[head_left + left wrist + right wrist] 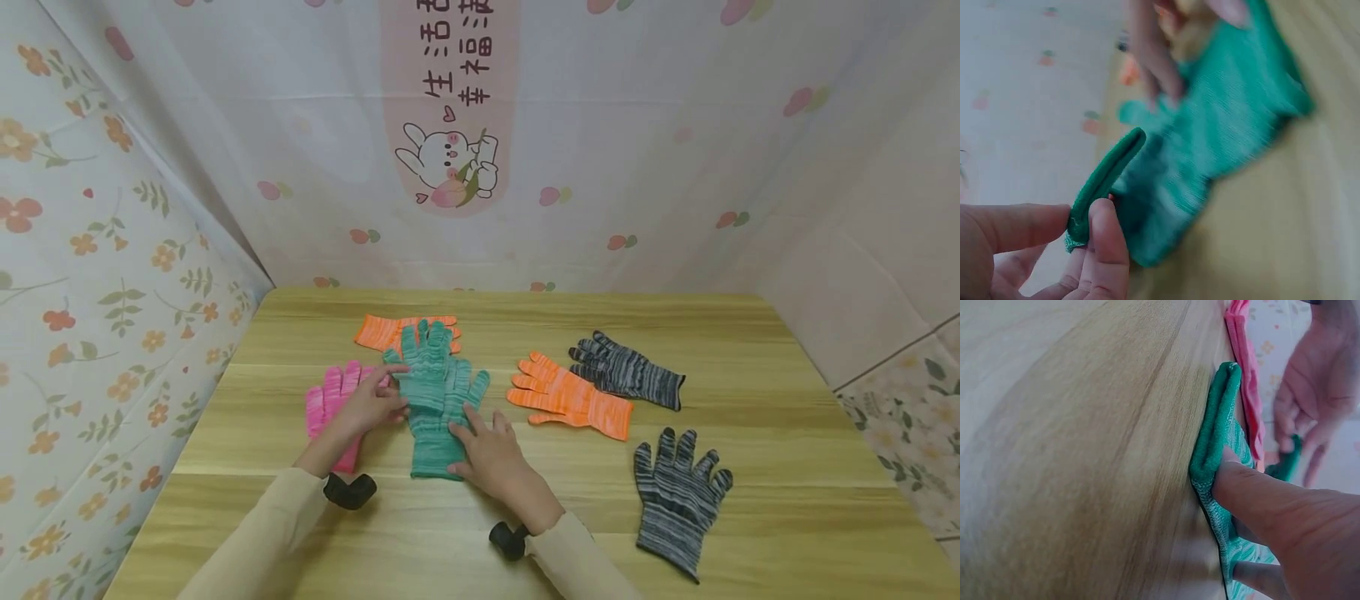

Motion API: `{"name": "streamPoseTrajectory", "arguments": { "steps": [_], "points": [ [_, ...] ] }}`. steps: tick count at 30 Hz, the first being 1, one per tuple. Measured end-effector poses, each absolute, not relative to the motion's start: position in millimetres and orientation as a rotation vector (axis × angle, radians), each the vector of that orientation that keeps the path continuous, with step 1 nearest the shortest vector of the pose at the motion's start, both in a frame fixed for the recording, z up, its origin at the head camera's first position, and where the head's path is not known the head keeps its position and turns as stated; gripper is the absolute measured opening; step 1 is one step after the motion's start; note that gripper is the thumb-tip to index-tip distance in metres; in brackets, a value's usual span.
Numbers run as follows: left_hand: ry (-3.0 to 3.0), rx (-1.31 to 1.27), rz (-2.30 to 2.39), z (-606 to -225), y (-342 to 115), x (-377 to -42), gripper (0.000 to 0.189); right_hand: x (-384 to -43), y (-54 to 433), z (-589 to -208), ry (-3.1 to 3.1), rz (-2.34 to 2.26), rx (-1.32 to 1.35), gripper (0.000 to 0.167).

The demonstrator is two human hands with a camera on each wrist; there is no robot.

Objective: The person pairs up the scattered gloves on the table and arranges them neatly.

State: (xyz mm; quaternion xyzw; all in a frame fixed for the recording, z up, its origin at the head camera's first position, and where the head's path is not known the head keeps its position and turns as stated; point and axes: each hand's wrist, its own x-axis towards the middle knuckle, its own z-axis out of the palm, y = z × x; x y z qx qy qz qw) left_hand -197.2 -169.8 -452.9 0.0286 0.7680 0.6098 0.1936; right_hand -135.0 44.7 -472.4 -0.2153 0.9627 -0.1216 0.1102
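Note:
Two mottled green knit gloves lie partly overlapped at the middle of the table in the head view. My left hand [372, 406] pinches the cuff of the upper green glove [424, 375]; the left wrist view shows that cuff [1107, 178] raised between thumb and fingers. Over the lower green glove [437, 454] lies my right hand [495, 454], its fingers spread and touching the knit. In the right wrist view its thumb presses at the folded cuff [1215, 425]. Partly under my left forearm is a pink glove [330, 400].
One orange glove [378, 331] lies behind the green pair, partly covered. To the right, another orange glove [570, 396] overlaps a grey-black glove [633, 372]. A second grey-black glove [678, 500] lies at the front right of the wooden table [810, 467]. Printed cloth hangs behind and at left.

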Motion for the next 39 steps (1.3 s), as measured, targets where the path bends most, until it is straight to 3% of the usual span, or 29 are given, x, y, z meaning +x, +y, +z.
{"name": "streamPoseTrajectory", "arguments": {
  "steps": [4,14,19,27,31,39],
  "points": [
    [2.124,0.097,1.743,-439.4,-161.1,-199.9,0.033,-135.1,44.2,-472.7,2.829,-0.355,-0.636,0.062],
    [2.127,0.206,1.873,-394.2,-126.5,-223.0,0.039,-134.5,46.2,-469.8,2.830,-0.357,-0.650,0.062],
    [2.144,0.218,1.893,-383.7,-116.7,-218.9,0.037,-133.9,47.0,-471.7,2.847,-0.359,-0.676,0.062],
    [2.187,0.234,1.777,-420.4,-129.2,-171.1,0.032,-133.5,45.6,-473.3,2.867,-0.336,-0.681,0.060],
    [2.231,0.206,1.686,-447.4,-138.3,-151.3,0.029,-133.2,44.8,-472.1,2.866,-0.258,-0.660,0.048],
    [2.455,0.085,1.443,-475.1,-145.7,-138.2,0.007,-134.2,45.1,-472.0,2.868,-0.262,-0.665,0.059]
  ]
}}
